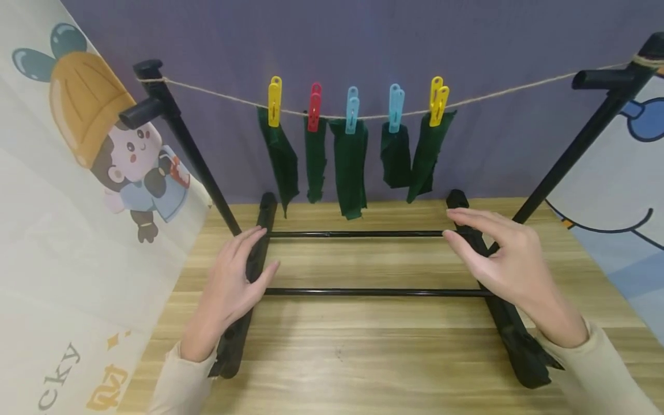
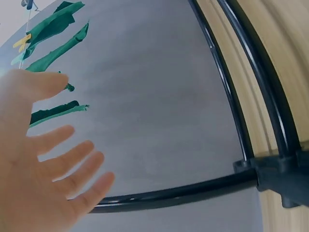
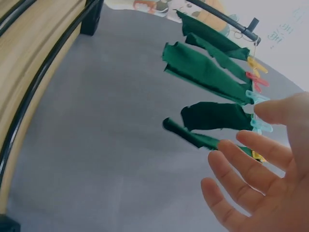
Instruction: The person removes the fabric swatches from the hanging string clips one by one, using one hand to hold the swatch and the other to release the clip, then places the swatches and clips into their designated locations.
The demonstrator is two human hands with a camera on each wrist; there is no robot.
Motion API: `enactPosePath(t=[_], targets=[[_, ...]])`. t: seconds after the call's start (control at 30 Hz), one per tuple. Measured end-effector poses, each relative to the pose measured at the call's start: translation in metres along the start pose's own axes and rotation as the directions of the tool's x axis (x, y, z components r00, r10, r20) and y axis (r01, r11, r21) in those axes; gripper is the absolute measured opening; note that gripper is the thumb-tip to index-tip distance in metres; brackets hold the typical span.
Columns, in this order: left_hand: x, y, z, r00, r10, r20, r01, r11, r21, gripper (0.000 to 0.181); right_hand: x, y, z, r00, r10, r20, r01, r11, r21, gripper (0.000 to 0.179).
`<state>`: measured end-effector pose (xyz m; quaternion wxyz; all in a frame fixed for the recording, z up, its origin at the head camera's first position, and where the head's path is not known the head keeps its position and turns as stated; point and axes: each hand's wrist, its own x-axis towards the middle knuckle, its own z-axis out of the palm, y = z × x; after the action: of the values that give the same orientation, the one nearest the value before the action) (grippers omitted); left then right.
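Several dark green cloth strips hang from a thin twine line, each held by a clothespin. From left to right the pins are a yellow clothespin, a red clothespin, two light blue clothespins and another yellow one. My left hand hovers by the rack's left post with fingers spread and nothing held. On the other side my right hand, likewise holding nothing, overlaps the right post in the head view. Both hands are lower than the cloths.
The black rack has a left post, a right post, two low crossbars and long feet on a wooden table. Behind stands a grey-purple panel. A cartoon-printed sheet borders the left.
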<state>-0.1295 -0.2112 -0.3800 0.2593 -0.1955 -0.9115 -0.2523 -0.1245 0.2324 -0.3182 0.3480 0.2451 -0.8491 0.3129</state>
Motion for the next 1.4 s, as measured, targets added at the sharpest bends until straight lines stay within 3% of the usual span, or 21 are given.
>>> enactPosePath(t=[0.23,0.4,0.67,0.9,1.2,1.4], targets=[[0.013,0.003,0.006,0.985,0.080,-0.156,-0.093,0.992,-0.079,0.053,0.020,-0.014,0.001,1.000,-0.023,0.004,0.023,0.998,0.054,0.036],[0.022,0.007,0.007,0.971,0.068,-0.228,-0.097,0.989,-0.115,0.045,0.034,-0.023,0.000,0.999,-0.039,0.032,0.036,0.995,0.088,0.035],[0.034,0.016,0.008,0.984,0.004,-0.180,-0.034,0.986,-0.163,0.046,0.052,-0.036,0.003,0.998,-0.048,0.036,0.041,0.987,0.158,0.037],[0.040,0.021,0.007,0.975,-0.105,-0.196,0.043,0.954,-0.295,0.042,0.068,-0.049,0.003,0.997,-0.054,0.048,0.044,0.981,0.189,0.038],[0.057,0.028,0.009,0.964,-0.162,-0.209,0.058,0.901,-0.430,0.038,0.093,-0.062,0.011,0.993,-0.100,0.065,0.083,0.969,0.232,0.032],[0.066,0.032,0.010,0.965,-0.152,-0.213,0.040,0.889,-0.456,0.037,0.111,-0.072,0.013,0.990,-0.126,0.060,0.110,0.968,0.224,0.033]])
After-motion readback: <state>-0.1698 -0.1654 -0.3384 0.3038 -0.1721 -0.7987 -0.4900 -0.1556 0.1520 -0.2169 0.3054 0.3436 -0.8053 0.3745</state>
